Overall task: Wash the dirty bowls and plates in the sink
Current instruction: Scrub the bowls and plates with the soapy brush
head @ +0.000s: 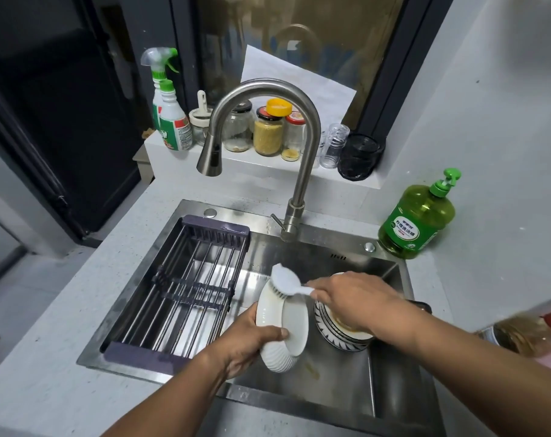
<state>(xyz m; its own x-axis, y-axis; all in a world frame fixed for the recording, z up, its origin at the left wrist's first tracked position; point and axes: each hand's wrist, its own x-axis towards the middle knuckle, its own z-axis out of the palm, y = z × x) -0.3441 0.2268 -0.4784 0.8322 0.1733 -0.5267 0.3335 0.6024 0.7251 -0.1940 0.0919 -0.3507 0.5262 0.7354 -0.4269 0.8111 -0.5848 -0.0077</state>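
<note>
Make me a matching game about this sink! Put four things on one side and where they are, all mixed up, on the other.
Things:
1. white bowl
2. brush
3. green soap bottle
4. drying rack

Places:
A. on the counter, right of the tap
B. across the left part of the sink
C. held in the left hand
D. held in the right hand

Pairs: 1-C, 2-D, 3-A, 4-B

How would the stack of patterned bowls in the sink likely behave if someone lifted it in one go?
The stack of patterned bowls looks ceramic, so probably heavy and breakable. Greasy residue in the top bowl suggests slippery rims. The bowls sit slightly askew, so they might shift or slide apart.
</note>
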